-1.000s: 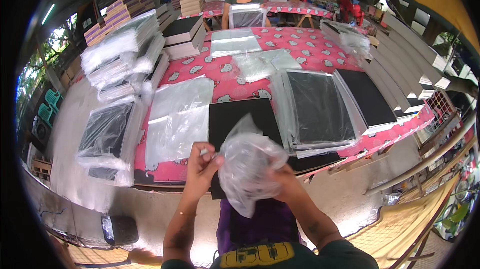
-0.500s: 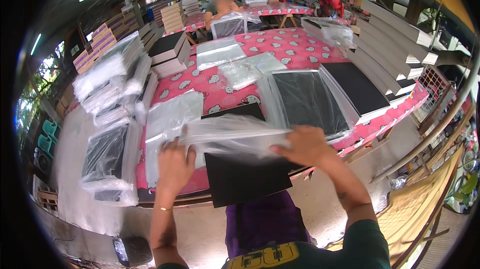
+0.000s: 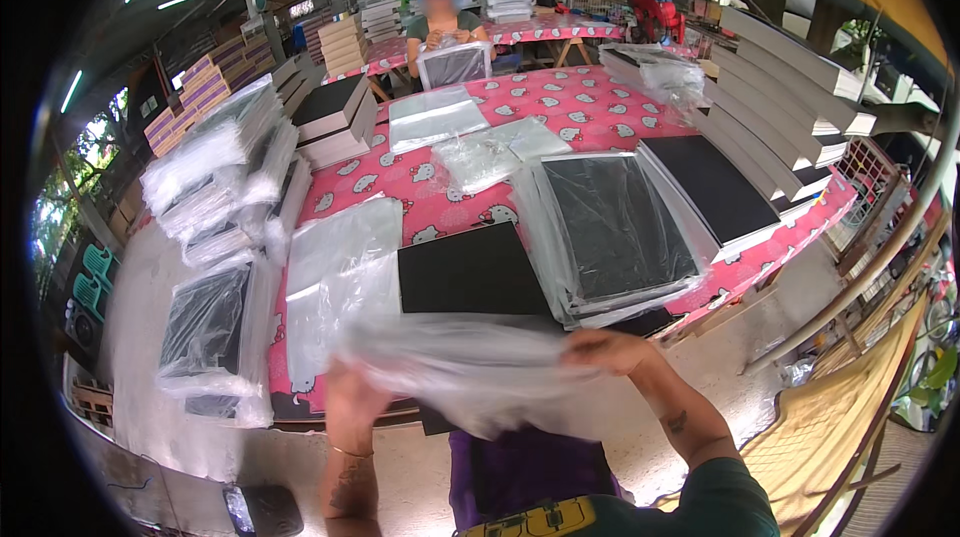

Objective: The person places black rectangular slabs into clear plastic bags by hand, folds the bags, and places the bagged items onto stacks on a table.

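A clear plastic bag (image 3: 480, 362), smeared by motion, stretches between my two hands over the table's near edge. My right hand (image 3: 605, 349) pinches its right end. My left hand (image 3: 358, 392) is at its left end, blurred but seemingly closed on the plastic. Below the bag shows a dark corner of a black sheet (image 3: 435, 422); the bag hides the rest. Just beyond lies a flat black board (image 3: 470, 272). To its left is a pile of clear bags (image 3: 345, 247). On its right rests a stack of bagged black boards (image 3: 620, 227).
Tall stacks of plastic-wrapped boards (image 3: 215, 157) stand on the left, thick black-topped stacks (image 3: 710, 177) on the right. More plastic bags (image 3: 435, 119) lie on the pink patterned tablecloth (image 3: 540, 87). Across the table another person (image 3: 445, 22) handles a bagged board.
Both hands and the bag have moved toward me, and the bag now covers most of the black sheet near my lap. The far person has straightened, with the bagged board more upright.
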Available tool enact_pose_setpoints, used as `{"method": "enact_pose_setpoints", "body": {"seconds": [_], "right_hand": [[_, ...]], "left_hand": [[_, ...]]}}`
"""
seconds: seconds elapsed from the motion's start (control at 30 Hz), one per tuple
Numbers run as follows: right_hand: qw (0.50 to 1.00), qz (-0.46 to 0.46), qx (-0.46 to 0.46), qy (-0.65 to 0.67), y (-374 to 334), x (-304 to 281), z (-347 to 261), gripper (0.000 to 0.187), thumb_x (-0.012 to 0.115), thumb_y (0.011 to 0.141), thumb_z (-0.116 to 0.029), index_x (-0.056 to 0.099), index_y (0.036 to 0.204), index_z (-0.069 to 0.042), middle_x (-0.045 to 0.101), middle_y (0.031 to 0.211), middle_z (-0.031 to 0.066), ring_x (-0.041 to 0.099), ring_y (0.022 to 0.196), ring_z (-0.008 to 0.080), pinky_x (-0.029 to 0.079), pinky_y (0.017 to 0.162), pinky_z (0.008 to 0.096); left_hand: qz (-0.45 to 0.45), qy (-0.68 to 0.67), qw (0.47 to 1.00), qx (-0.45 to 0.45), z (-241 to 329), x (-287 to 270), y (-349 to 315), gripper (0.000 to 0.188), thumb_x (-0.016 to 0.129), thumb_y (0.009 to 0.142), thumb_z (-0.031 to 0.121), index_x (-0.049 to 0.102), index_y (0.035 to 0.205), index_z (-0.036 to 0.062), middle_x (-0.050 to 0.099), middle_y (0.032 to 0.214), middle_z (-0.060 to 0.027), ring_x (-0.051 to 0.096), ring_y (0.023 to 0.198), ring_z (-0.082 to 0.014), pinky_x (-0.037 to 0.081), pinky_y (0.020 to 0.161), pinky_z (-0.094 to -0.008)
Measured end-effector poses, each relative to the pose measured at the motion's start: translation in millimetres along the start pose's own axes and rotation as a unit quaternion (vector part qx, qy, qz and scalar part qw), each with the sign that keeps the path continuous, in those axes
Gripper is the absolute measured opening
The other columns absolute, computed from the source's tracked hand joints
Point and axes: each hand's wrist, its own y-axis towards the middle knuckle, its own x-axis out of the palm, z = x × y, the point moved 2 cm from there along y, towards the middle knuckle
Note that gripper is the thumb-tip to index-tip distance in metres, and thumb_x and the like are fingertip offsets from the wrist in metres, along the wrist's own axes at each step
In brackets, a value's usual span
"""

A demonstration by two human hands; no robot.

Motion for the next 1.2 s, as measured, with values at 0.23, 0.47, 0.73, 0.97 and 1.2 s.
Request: {"method": "enact_pose_setpoints", "body": {"seconds": [0.23, 0.47, 0.73, 0.97, 1.2], "right_hand": [[0.922, 0.052, -0.040, 0.382, -7.5, -25.8, -5.3, 0.029, 0.062, 0.087, -0.031, 0.061, 0.097, -0.004, 0.064, 0.089, 0.0099, 0.062, 0.079, 0.0185, 0.052, 0.070, 0.0359], [0.917, -0.064, -0.154, 0.362, -36.4, -13.0, -1.9, 0.061, 0.063, 0.081, -0.036, 0.052, 0.117, 0.012, 0.060, 0.106, 0.0206, 0.059, 0.093, 0.0226, 0.045, 0.081, 0.0316], [0.973, 0.212, -0.050, -0.074, -63.0, 31.2, 36.2, 0.040, 0.052, 0.079, 0.006, 0.051, 0.116, -0.006, 0.049, 0.084, 0.0043, 0.055, 0.070, 0.0091, 0.047, 0.054, 0.0253], [0.925, 0.368, 0.018, -0.095, -59.0, 79.1, 71.8, 0.065, 0.040, 0.077, 0.016, 0.041, 0.138, -0.007, 0.054, 0.083, 0.0085, 0.054, 0.059, 0.0107, 0.045, 0.054, 0.0226], [0.903, 0.428, -0.037, 0.028, -79.1, 71.8, 50.0, 0.039, 0.045, 0.079, 0.016, 0.053, 0.116, 0.004, 0.060, 0.081, 0.0096, 0.057, 0.060, 0.0107, 0.047, 0.053, 0.0241]], "left_hand": [[-0.191, 0.260, 0.905, -0.278, -43.0, -43.1, -7.9, 0.055, 0.044, 0.093, 0.049, 0.056, 0.107, -0.0025, 0.063, 0.086, -0.0178, 0.062, 0.070, -0.0288, 0.052, 0.065, -0.0421], [-0.149, 0.400, 0.856, -0.291, -35.3, -56.5, -21.8, 0.032, 0.059, 0.089, 0.029, 0.060, 0.100, -0.0011, 0.066, 0.084, -0.0182, 0.066, 0.082, -0.0325, 0.052, 0.081, -0.0489], [0.111, 0.201, 0.960, -0.161, -45.4, -38.0, -84.4, 0.022, 0.059, 0.077, 0.003, 0.051, 0.098, 0.0023, 0.064, 0.083, -0.0132, 0.061, 0.066, -0.0143, 0.046, 0.054, -0.0234], [0.310, 0.374, 0.868, -0.101, -114.0, -50.3, -126.5, 0.052, 0.039, 0.085, -0.004, 0.041, 0.136, 0.0000, 0.054, 0.070, -0.0029, 0.048, 0.060, -0.0051, 0.044, 0.054, -0.0203], [0.268, 0.424, 0.865, -0.020, -90.8, -52.2, -145.4, 0.044, 0.052, 0.079, -0.005, 0.056, 0.122, -0.0008, 0.060, 0.079, -0.0055, 0.054, 0.072, -0.0092, 0.046, 0.072, -0.0236]]}}
